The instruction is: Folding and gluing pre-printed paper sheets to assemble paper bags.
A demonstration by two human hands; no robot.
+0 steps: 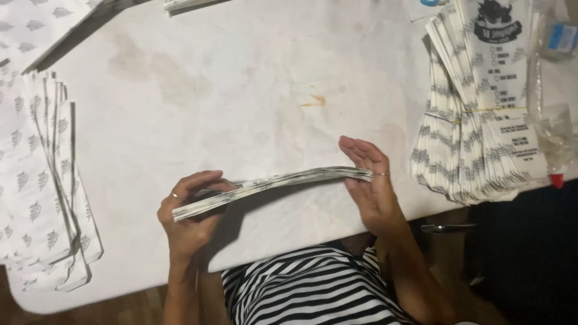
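A loose pile of white paper bags printed with small grey leaf shapes (45, 198) lies far out to the left of the grip, at the edge of the stained white table (241, 90), well apart from both hands. The left hand (189, 213), a ring on one finger, is curled around the near end of a thin flat stack of white paper bags with grey printed edges (274, 183), fingers over the top and thumb underneath, so it grasps that end firmly. The stack runs edge-on from this hand up and rightward, held just above the table surface in front of the person's black-and-white striped shirt (313, 289). At its far end the right hand (370, 186), also ringed, stands flat and open, its palm and straight fingers pressed against the stack's edge; it braces the stack without closing on it. Further right of the grip, apart from the hand, a fanned bundle of white printed paper bags bound by a thin yellow rubber band (475, 120) rests on the table, with a clear plastic wrapper (551, 129) just beside it.
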